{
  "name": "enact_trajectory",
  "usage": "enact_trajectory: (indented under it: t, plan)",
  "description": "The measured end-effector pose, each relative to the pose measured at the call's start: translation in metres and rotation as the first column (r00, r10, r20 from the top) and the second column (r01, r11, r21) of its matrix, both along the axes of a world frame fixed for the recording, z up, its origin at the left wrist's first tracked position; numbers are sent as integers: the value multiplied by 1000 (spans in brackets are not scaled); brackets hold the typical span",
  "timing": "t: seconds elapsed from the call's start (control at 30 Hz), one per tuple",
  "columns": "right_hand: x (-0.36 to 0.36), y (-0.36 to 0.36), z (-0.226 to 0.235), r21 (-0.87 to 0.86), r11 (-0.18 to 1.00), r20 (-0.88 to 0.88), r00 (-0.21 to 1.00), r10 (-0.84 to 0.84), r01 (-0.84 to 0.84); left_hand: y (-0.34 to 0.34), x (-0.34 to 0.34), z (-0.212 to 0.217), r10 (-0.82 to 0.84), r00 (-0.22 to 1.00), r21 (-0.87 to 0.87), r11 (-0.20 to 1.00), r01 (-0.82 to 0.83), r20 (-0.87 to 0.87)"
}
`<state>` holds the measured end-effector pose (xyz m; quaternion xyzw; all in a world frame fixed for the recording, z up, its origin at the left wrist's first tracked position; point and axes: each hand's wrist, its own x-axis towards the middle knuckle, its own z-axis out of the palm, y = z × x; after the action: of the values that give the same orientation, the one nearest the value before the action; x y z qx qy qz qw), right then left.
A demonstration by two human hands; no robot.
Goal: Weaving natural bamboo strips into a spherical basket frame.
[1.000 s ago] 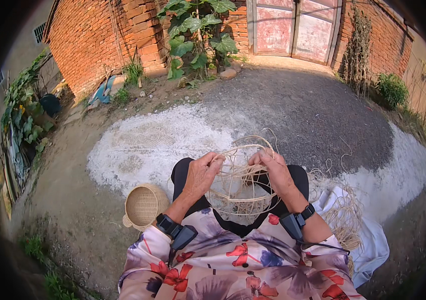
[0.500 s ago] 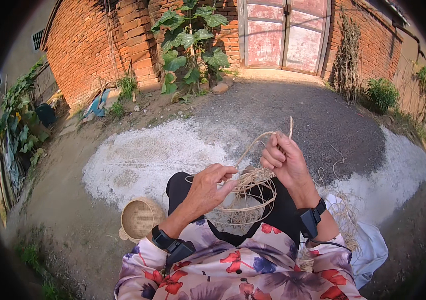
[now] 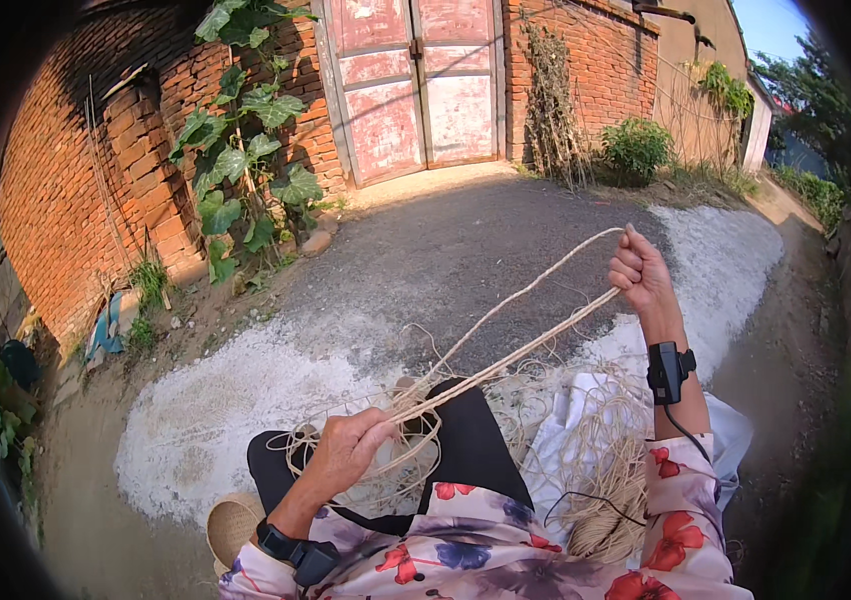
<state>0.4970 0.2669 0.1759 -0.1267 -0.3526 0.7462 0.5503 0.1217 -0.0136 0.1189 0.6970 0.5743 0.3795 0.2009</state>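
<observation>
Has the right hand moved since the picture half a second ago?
Yes, rightward: the right hand was below the faded red double door; now it is well to the door's right, below the green bush.

I'm standing outdoors, in what looks like a yard or lane beside a house: a brick wall (image 3: 56, 225) at far left, a worn red double door (image 3: 436, 90) beyond, a leafy climber (image 3: 231, 165) beside it, gravel (image 3: 426, 240) underfoot, sky (image 3: 771, 28) at far right.
</observation>
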Motion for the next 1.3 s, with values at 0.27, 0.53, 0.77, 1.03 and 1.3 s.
enact_trajectory:
  t: [0.27, 0.53, 0.77, 1.03, 1.3]
  plan:
    - [30, -11, -28, -109, 971, 156, 968, -196, 214, -14, -18, 0, 46, 995, -269, 961, -67, -84]
    - [-95, -88, 1, 78, 997, 127, 992, 20, -30, 14, 18, 24, -47, 994, 73, 996, 54, -98]
    - [-173, -130, -2, -12, 969, 63, 967, 245, -245, 48, 71, 14, -191, 824, -91, 956, 280, 534]
    - [-139, -82, -27, -51, 984, -43, 985, 169, -171, 39, 50, 5, -21, 624, -322, 843, 431, 781]
    - [-64, -36, -65, -93, 986, 140, 982, -128, 141, 32, 34, -1, 52, 766, -332, 919, 215, 640]
